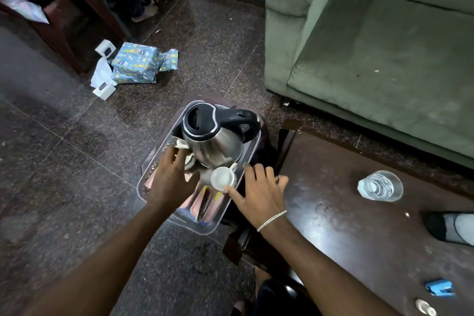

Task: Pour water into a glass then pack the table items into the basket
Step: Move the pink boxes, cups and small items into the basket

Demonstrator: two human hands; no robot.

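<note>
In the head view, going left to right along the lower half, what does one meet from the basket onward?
Clear plastic basket holding the steel kettle with black lid, left hand, small white cup, right hand, clear drinking glass on the dark wooden table, blue clip.

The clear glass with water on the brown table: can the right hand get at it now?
Probably yes. The clear glass with water stands alone on the brown table, right of the open right hand; nothing lies between.

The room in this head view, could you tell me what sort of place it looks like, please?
Most likely a home living room. A green sofa stands against the wall, a low dark wooden table sits in front of it with a glass on top, and the floor is polished stone tile.
</note>
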